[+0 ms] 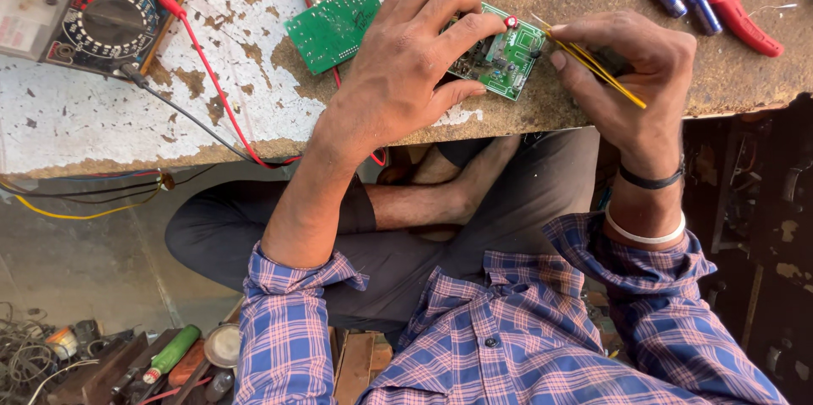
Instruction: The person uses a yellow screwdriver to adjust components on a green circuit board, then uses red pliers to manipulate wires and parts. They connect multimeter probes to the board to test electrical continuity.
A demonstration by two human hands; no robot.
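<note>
Green circuit board (506,56) under left hand (405,66) grip | right hand (631,74) (yellow tweezers (593,64)) beside

Blue-and-pink plaid shirt, sleeves rolled back above left hand (398,74) and right hand (631,74). Dark band and white bangle just below right hand. Small shirt button at chest. Dark trousers, bare feet.

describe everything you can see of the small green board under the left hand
The small green circuit board lies flat near the worn bench's front edge. It carries tiny components and a red round part near its top. The left hand covers its left half, fingers pressing it. The right hand's yellow tweezers point toward its right corner.
</note>
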